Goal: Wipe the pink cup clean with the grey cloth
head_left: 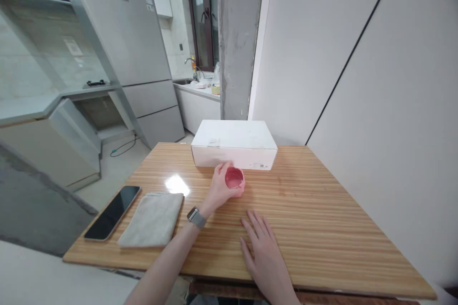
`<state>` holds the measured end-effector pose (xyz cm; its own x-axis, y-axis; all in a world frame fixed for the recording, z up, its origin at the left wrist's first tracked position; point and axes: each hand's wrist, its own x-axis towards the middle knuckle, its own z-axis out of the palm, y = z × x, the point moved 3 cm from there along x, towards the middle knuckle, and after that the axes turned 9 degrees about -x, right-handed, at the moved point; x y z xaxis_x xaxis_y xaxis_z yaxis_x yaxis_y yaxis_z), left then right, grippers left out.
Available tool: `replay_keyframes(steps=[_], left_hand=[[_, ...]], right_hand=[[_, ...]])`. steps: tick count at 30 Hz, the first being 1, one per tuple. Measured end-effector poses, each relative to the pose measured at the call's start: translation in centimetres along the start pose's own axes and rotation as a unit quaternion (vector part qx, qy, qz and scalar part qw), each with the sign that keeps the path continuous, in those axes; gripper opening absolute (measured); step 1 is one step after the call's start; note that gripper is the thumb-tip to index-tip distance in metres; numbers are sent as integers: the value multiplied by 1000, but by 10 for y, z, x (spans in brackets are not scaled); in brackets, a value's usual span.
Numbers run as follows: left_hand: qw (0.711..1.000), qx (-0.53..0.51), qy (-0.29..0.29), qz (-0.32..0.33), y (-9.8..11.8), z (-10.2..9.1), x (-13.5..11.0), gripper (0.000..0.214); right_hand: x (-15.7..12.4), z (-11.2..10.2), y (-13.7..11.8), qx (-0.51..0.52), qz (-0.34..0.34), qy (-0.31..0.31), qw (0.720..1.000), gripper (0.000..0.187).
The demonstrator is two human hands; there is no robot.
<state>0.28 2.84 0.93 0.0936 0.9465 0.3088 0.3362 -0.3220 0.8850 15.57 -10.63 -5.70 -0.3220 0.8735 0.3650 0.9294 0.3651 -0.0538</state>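
Observation:
My left hand (221, 186), with a watch (196, 217) on its wrist, is wrapped round the left side of a small pink cup (239, 188). The cup's round mouth faces up toward me, and its inside is pink too; whether its base touches the wood is hard to make out. Flat on the table, nearer to me and to the right, lies my right hand (263, 252), fingers spread and holding nothing. Just behind the cup stands a closed white box (234, 136).
A folded grey cloth (153, 221) and a dark-screened phone (113, 213) lie on the left of the wooden table (322, 219). A white wall (379, 119) runs along the right side. Beyond the table stand a fridge (125, 33) and a sink counter (198, 97).

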Motion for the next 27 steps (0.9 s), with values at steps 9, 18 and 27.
replay_keyframes(steps=[9,18,27], left_hand=[[999,40,-13,4,23,-55,-87,33],[915,384,122,-6,-20,-110,-166,26],[913,405,-7,-59,-26,-107,-166,38]], right_hand=[[-1,4,5,73,12,2,997,46],[-10,-10,22,430,181,-4,884,33],[-5,-31,-15,828,301,-177,440,42]])
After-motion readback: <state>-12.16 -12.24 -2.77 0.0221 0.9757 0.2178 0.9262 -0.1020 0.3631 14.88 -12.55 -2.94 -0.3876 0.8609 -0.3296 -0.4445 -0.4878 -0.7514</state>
